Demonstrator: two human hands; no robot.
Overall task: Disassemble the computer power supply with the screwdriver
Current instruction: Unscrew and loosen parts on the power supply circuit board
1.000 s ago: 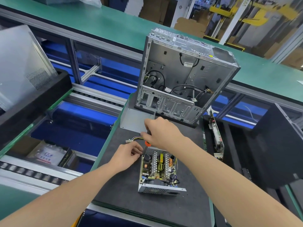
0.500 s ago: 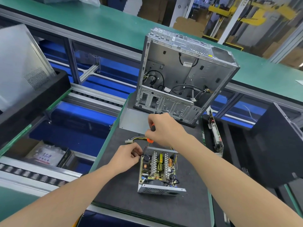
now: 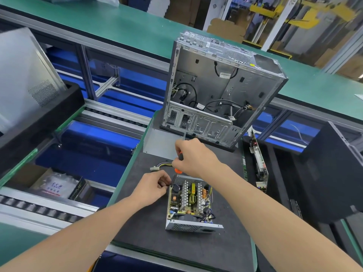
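Observation:
The opened power supply (image 3: 189, 203) lies on the dark mat (image 3: 153, 232), its circuit board, heat sinks and coils exposed. My right hand (image 3: 193, 157) grips the orange-and-black screwdriver (image 3: 179, 160), shaft pointing up and away, just beyond the unit's far edge. My left hand (image 3: 153, 186) pinches at the unit's far left corner; what it pinches is hidden by the fingers. A yellow-and-black cable with a white connector (image 3: 155, 167) runs out to the left.
An empty computer case (image 3: 220, 91) stands upright just behind the hands. A flat grey metal cover (image 3: 157, 143) lies in front of it. Black bins (image 3: 324, 173) with circuit boards sit to the right, a conveyor and a boxed part (image 3: 59, 187) to the left.
My right hand has lifted slightly with the screwdriver, moving away from the unit's far edge. My left hand stays at the far left corner.

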